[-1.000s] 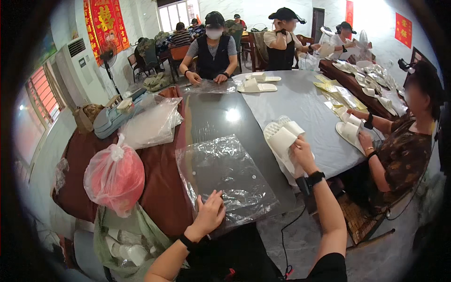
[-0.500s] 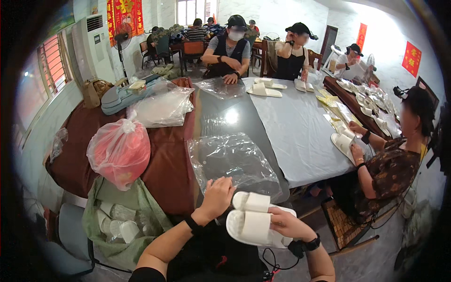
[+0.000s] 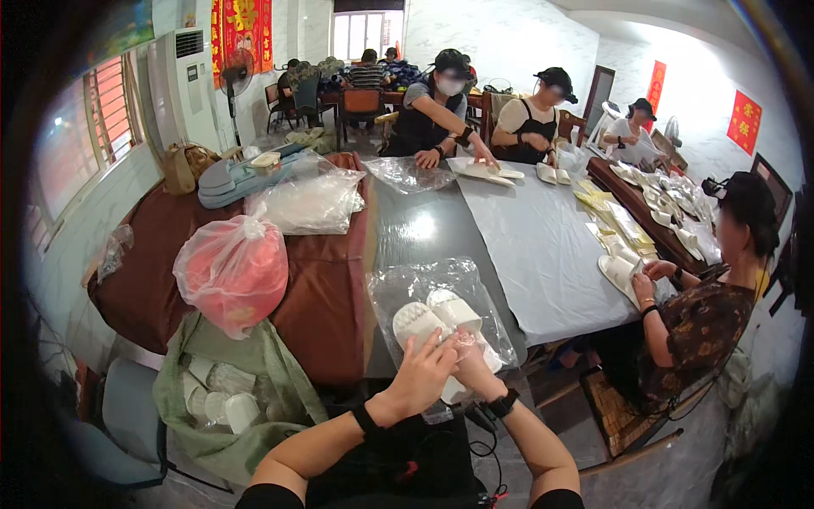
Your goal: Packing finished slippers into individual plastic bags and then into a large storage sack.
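Note:
A pair of white slippers (image 3: 419,323) lies over the clear plastic bag (image 3: 393,293) at the near edge of the table, toes pointing away from me. I cannot tell whether any of the bag covers them. My right hand (image 3: 476,366) grips the slippers around their straps, its fingertips partly hidden. Beside it, my left hand (image 3: 420,373) rests against the left slipper with fingers stretched out, close to my right fingers.
A tied bag of red stuff (image 3: 233,276) sits on the brown cloth (image 3: 136,242) at left. Below is a green sack (image 3: 280,399) with white slippers. Co-workers sit around the grey-covered table (image 3: 543,254); one at right handles a slipper (image 3: 619,276).
My right hand has carried the slippers forward and onto the plastic bag. My left hand has shifted right, to the slippers. A co-worker across the table now reaches to another pair.

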A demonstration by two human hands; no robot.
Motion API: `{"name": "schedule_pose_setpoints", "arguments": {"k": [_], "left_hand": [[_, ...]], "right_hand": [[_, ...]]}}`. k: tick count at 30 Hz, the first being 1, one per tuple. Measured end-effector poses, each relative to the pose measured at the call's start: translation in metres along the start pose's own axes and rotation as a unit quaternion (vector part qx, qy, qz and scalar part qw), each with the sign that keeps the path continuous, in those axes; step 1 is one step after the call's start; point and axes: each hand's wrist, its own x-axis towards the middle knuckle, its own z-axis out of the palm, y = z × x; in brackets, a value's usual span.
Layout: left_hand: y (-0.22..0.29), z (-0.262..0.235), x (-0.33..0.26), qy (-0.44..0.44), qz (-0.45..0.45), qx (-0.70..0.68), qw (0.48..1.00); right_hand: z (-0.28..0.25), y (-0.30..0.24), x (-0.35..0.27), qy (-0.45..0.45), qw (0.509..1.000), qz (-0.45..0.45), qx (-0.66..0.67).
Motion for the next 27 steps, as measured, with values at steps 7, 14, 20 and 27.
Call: {"name": "schedule_pose_setpoints", "arguments": {"k": [7, 14, 20, 27], "left_hand": [[-0.004, -0.015, -0.016, 0.004, 0.025, -0.003, 1.000], [-0.004, -0.004, -0.027, -0.027, 0.032, -0.064, 0.997], [-0.019, -0.020, -0.021, -0.080, 0.088, -0.191, 0.974], [-0.056, -0.028, -0.030, -0.068, 0.066, -0.138, 0.986]], "right_hand": [[0.036, -0.006, 0.075, -0.049, 0.988, 0.100, -0.106], [0.054, -0.042, 0.094, -0.024, 0.968, 0.172, -0.181], [0.040, 0.000, 0.048, 0.050, 0.990, 0.086, -0.098], [-0.054, -0.053, -0.039, -0.123, 0.961, 0.195, -0.155]]}}
